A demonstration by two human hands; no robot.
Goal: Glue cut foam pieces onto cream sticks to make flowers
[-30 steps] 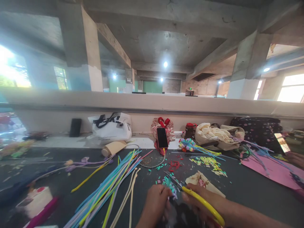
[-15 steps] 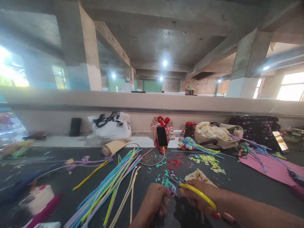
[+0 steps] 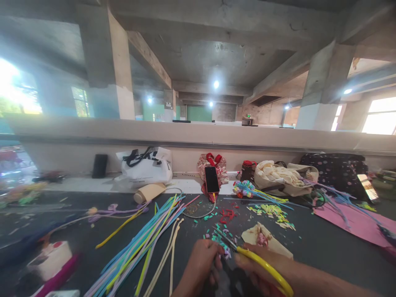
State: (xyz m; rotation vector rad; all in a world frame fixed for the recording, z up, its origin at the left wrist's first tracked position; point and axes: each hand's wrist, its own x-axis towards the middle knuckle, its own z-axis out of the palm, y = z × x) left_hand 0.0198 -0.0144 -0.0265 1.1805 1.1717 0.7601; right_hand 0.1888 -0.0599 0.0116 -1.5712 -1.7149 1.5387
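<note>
My right hand (image 3: pixel 262 264) is closed round the yellow-handled scissors (image 3: pixel 261 264), whose metal blades point up and left over a scatter of short teal and lilac pieces (image 3: pixel 227 249). Close by on the left, my left hand (image 3: pixel 204 262) is curled with thumb and fingers together. Whatever sits in its fingers is hidden or too small to name. Beyond my right wrist lies a beige wrapper (image 3: pixel 280 243) with something pinkish on it. Left of my left hand are cream fuzzy stems (image 3: pixel 171 247) and a long bundle of blue, lilac and yellow stems (image 3: pixel 139 239).
Yellow cut pieces (image 3: pixel 272 212) and red ones (image 3: pixel 227 215) lie farther back. A phone (image 3: pixel 211 180) on a cable leans against a patterned bag. Along the back stand a white bag (image 3: pixel 145 167), a dark bottle (image 3: pixel 246 170) and a cream cloth bag (image 3: pixel 278 175). Pink sheet (image 3: pixel 346 222) lies right.
My right hand and the scissors have shifted slightly down and right, uncovering more of the beige wrapper. The left hand stays nearly in place, still curled. The view has tilted a little.
</note>
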